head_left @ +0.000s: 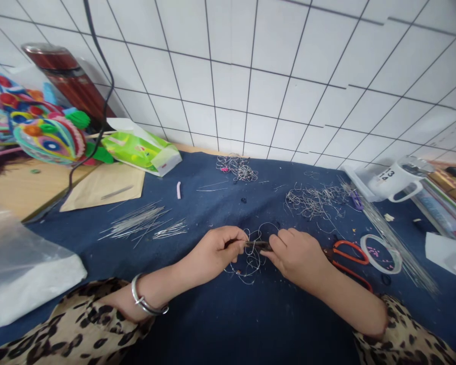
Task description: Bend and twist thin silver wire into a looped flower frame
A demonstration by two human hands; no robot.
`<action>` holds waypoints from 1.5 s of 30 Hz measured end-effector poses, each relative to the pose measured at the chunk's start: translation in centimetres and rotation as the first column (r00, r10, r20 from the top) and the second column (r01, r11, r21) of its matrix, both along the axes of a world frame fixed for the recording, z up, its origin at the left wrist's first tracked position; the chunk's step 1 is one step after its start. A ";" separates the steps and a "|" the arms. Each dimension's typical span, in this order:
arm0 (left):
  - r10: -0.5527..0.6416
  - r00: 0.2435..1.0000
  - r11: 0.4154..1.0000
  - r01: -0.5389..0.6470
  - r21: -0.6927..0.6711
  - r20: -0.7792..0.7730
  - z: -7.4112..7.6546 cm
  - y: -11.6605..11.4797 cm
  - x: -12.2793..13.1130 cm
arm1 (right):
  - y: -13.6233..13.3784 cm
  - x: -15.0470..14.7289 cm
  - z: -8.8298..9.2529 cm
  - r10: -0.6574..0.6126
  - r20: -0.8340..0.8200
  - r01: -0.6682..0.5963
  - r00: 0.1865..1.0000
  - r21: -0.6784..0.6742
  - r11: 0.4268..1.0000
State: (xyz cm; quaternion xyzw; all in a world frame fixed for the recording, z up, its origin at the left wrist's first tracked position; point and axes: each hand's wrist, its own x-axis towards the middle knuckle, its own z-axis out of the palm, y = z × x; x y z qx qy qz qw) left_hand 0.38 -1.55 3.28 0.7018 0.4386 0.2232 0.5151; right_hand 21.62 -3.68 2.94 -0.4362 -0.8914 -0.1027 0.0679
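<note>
My right hand (299, 254) is closed round a dark tool, apparently pliers (259, 245), whose narrow jaws point left. My left hand (217, 249) meets the jaw tips in a pinch, with thin wire at its fingers; the exact grip is hidden. Loops of thin silvery wire (254, 264) curl above and below the jaws, and a small reddish bit shows in the lower loops. Orange-handled scissors (350, 252) lie beside my right wrist, partly covered by it.
Wire tangles (314, 201) and straight wire pieces (137, 221) lie on the blue cloth (213, 324). At right are a clear ring-shaped dish (400, 259) with pink beads, long rods (399, 243) and a white mug (393, 180). A plastic bag (30, 274) sits left, a tiled wall (231, 76) behind.
</note>
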 end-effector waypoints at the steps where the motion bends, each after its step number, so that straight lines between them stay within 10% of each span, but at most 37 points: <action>1: 0.002 1.000 1.000 -0.002 -0.001 -0.002 0.0 0.0 0.0 | 0.0 0.0 0.0 0.001 -0.011 -0.001 1.000 -0.006 1.000; 21: 0.080 0.966 0.977 -0.027 -0.212 0.245 -0.3 0.1 0.1 | 0.2 -0.2 -0.8 -0.156 -0.294 0.004 0.943 -0.458 0.889; 45: 0.040 0.996 0.996 -0.033 -0.082 0.083 0.7 0.1 0.0 | 0.3 0.5 -1.7 -0.024 -0.150 0.016 0.988 -0.055 0.998</action>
